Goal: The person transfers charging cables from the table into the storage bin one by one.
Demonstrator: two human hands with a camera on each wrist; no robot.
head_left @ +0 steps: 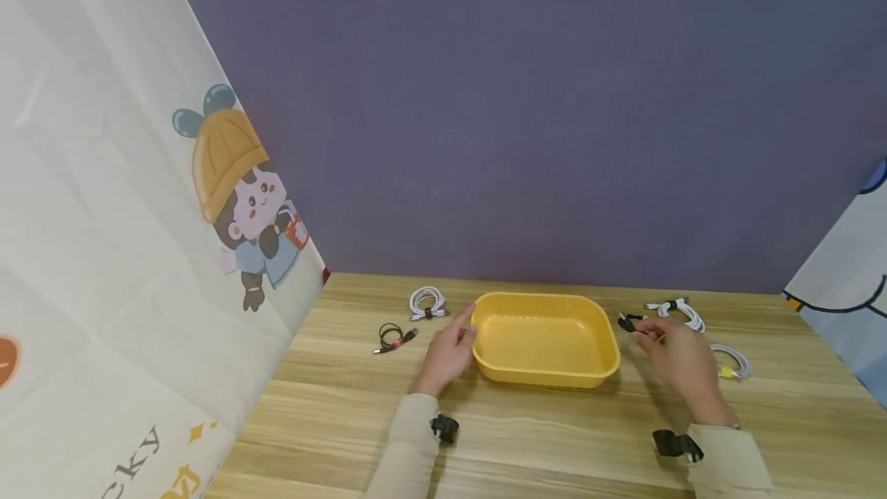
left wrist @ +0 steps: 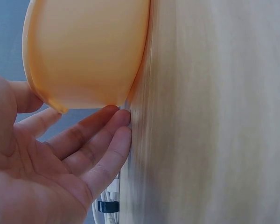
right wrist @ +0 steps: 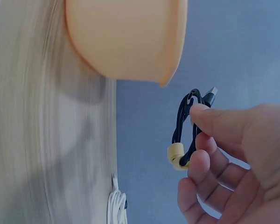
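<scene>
A yellow plastic basin (head_left: 547,374) stands on the wooden table. My left hand (head_left: 446,356) is at its left end, with fairly straight fingers touching the end wall (left wrist: 88,70) and the thumb by the rim. Just off the basin's right side, my right hand (head_left: 682,360) pinches a small coiled black cable (right wrist: 179,121) between thumb and fingers. A yellow tie (right wrist: 176,153) wraps that cable, and its metal plug (right wrist: 212,94) sticks up past the thumb. In the right wrist view the cable is held up, apart from the basin.
To the left lie a coiled white cable (head_left: 426,300) and a black cable (head_left: 393,339) with a red tie. On the right are a white cable (head_left: 682,313) with a black tie and another white cable (head_left: 740,362) with a yellow tie. A dark partition (head_left: 527,137) rises behind the table.
</scene>
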